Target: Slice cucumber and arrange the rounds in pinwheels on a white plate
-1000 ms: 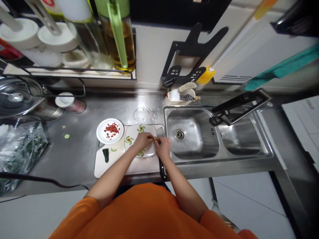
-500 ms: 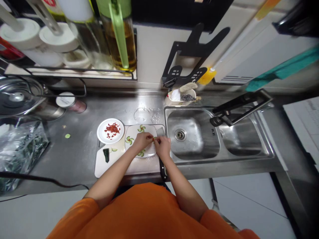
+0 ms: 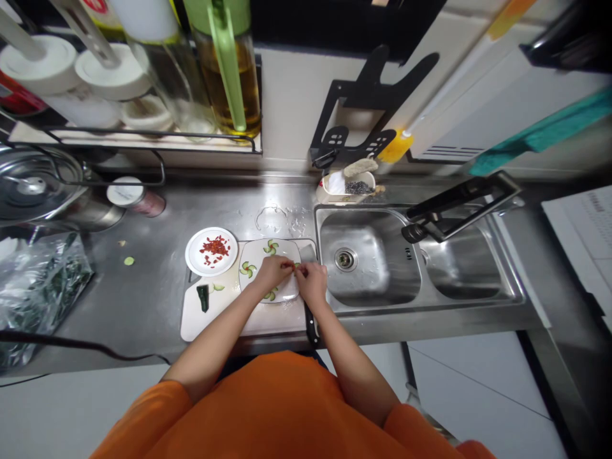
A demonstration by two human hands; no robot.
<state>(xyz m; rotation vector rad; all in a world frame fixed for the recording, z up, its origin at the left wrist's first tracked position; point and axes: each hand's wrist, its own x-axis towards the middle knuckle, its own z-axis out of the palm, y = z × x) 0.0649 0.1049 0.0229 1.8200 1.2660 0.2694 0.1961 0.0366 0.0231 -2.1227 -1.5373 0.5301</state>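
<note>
My left hand (image 3: 274,273) and my right hand (image 3: 312,283) meet over the right edge of a white squarish plate (image 3: 262,253). Both are closed in a pinch, fingertips nearly touching. A trace of red and green shows there, too small to tell whether it is held or lies on the plate. Pinwheels of green cucumber slices with red centres, such as one cucumber pinwheel (image 3: 247,269), sit around the plate. It rests on a white cutting board (image 3: 194,324). A round white plate (image 3: 192,260) of small dried red berries (image 3: 216,247) stands at the left.
A cucumber stub (image 3: 203,298) lies on the board. A knife (image 3: 312,326) lies along its right edge, beside the double sink (image 3: 370,255). Left are a plastic bag of greens (image 3: 48,293), a lidded jar (image 3: 136,196) and a pot (image 3: 38,185). A bottle rack (image 3: 143,141) overhangs the back.
Both hands keep almost the same pinched pose over the plate's right edge. The whole view has shifted very slightly; nothing else visibly moves.
</note>
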